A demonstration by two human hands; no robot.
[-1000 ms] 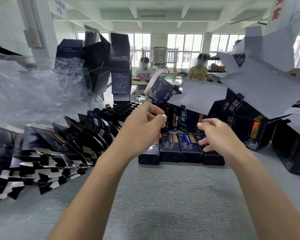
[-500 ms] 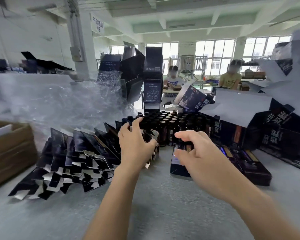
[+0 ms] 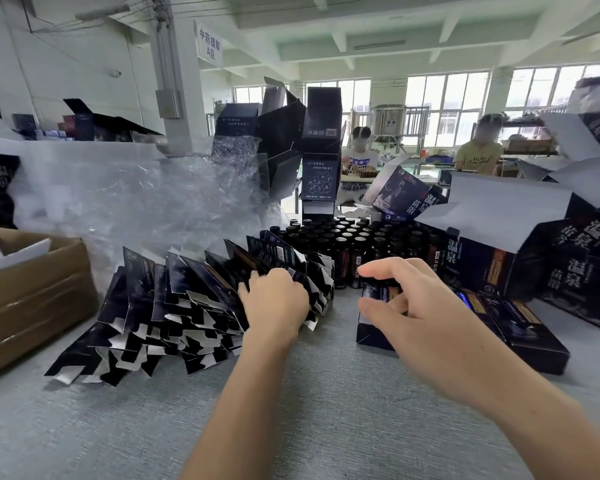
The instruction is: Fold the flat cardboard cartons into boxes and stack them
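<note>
A fanned row of flat dark cartons (image 3: 174, 306) leans on the grey table at centre left. My left hand (image 3: 274, 303) is on the right end of that row, its fingers curled over the top edges of the last cartons. My right hand (image 3: 416, 313) hovers in the air to the right with fingers spread and loosely bent, holding nothing. Under and behind it lie several folded dark boxes (image 3: 492, 323) side by side on the table.
Many dark bottles (image 3: 347, 240) stand behind the cartons. A brown cardboard box (image 3: 32, 299) sits at the left, crumpled clear plastic (image 3: 136, 202) behind it. Larger open dark cartons (image 3: 551, 258) pile at right. Two people sit at a far bench.
The view swung left. My left hand moved from the folded boxes down onto the right end of the flat carton row. My right hand followed left and opened its fingers.
</note>
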